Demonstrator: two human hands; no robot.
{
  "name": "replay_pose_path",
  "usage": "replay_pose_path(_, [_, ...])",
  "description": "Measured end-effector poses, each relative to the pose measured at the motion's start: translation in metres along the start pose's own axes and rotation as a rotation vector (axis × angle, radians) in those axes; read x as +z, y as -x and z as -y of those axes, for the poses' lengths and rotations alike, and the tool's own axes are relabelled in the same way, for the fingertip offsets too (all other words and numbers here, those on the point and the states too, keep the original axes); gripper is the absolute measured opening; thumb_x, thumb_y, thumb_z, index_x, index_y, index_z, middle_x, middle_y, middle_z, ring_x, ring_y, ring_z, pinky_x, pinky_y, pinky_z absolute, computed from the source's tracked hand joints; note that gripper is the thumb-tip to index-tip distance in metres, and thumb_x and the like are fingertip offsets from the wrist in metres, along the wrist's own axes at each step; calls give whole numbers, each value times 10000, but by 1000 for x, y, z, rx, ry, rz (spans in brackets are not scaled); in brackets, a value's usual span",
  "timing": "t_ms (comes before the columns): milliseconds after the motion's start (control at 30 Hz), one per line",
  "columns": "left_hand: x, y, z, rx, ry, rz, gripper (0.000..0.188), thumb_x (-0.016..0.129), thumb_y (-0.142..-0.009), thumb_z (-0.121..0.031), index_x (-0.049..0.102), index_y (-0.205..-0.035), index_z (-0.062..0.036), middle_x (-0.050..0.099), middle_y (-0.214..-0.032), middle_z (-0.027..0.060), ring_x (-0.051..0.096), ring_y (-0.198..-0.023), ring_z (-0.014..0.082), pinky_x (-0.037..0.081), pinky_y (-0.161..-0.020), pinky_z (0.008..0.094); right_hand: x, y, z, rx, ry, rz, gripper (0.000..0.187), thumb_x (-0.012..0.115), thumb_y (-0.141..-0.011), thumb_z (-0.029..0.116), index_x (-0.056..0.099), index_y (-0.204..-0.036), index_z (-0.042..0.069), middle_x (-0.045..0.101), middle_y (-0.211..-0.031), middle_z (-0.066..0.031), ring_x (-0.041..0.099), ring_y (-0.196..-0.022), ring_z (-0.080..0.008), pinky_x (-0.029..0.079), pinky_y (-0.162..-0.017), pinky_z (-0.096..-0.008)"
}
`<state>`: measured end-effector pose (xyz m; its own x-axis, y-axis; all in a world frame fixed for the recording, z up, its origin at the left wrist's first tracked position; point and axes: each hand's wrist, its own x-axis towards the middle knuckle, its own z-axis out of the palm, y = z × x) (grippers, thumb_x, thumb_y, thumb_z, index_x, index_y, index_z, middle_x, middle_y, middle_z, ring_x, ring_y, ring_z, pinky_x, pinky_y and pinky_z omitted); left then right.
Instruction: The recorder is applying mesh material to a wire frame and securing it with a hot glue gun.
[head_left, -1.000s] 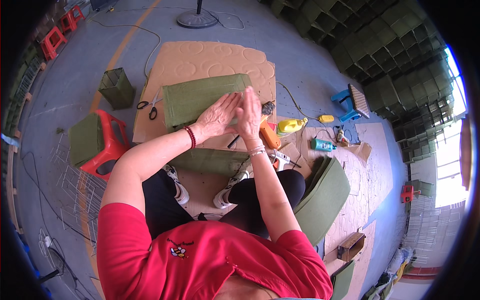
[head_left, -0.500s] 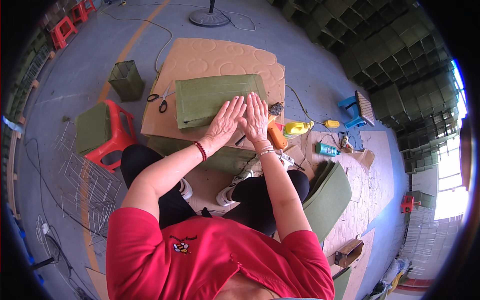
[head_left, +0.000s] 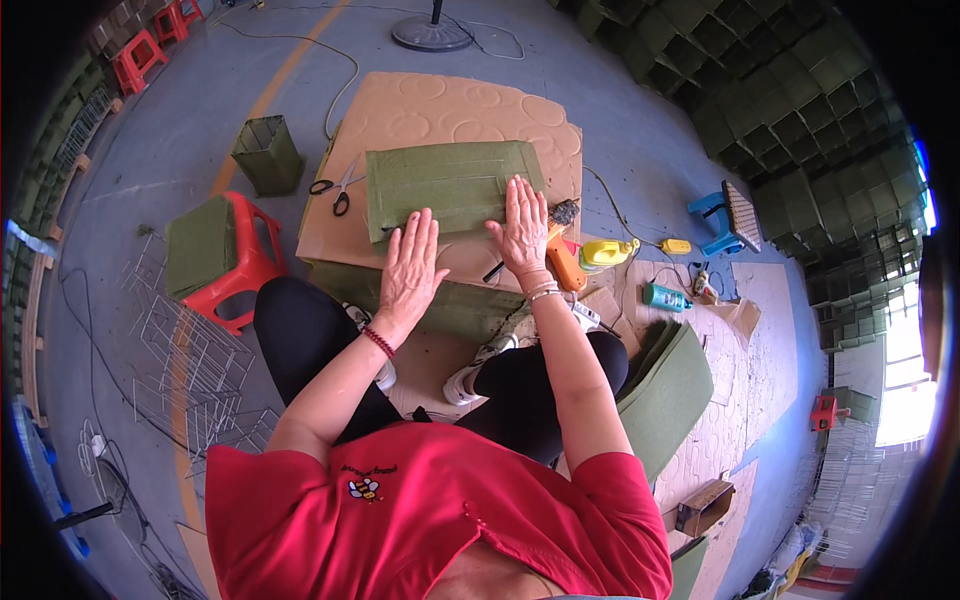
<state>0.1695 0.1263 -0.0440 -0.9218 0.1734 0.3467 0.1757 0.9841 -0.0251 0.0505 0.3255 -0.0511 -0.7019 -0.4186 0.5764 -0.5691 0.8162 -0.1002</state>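
A green felt-like rectangular piece (head_left: 440, 180), seemingly a flattened box or folded sheet, lies on the cardboard-topped work surface (head_left: 400, 110) before me. My left hand (head_left: 411, 262) is flat, fingers stretched out, at its near edge towards the left. Across its near right corner lies my right hand (head_left: 522, 228), palm down with the fingers extended. Neither hand holds anything. Black-handled scissors (head_left: 340, 190) rest left of the green piece. Just right of my right hand are an orange tool (head_left: 565, 264) and a dark clump (head_left: 564, 212).
On the left stand a red stool (head_left: 245, 262) with green sheets (head_left: 200, 245), a green open box (head_left: 267, 155) and wire frames (head_left: 190, 350). To the right are a yellow bottle (head_left: 604, 254), a teal bottle (head_left: 666, 297), green sheets (head_left: 670, 390) and a blue stool (head_left: 715, 222). Stacked green boxes (head_left: 800, 130) line the right side.
My hands were side by side on the green piece and have moved apart. The left came back towards me and left; the right stayed near the right end. The green piece looks flatter.
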Motion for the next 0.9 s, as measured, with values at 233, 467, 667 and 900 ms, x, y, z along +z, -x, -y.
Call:
replay_pose_path(233, [-26,-12,44,13,190,-194,836,569,-885,-461,249,-1473,40,193,-1567,186,184,-1457,312,204,-1168,458,-1,2,2,23,3,-10,817,635,-835,415,298,-1449,-7,367,-1479,-172,321,-1385,-320,205,-1156,-480])
replay_pose_path(467, [-17,-22,53,7,57,-60,857,575,-867,-495,267,-1469,31,204,-1570,162,170,-1463,287,182,-1172,465,1,2,7,51,52,3,817,661,-823,388,306,-1444,-5,355,-1484,-182,324,-1383,-326,212,-1152,-485])
replay_pose_path(667, [-21,-41,32,78,128,-191,830,562,-880,-488,278,-1469,23,223,-1568,148,183,-1461,275,178,-1172,464,-1,2,10,49,44,-28,828,671,-815,388,307,-1441,-12,353,-1483,-186,307,-1392,-333,214,-1147,-494])
replay_pose_path(900, [3,-78,8,138,91,-201,694,568,-902,-407,346,-1451,-46,345,-1510,113,291,-1409,277,250,-1151,451,0,18,23,87,52,-18,854,684,-805,385,290,-1458,2,321,-1505,-181,245,-1431,-327,195,-1151,-507])
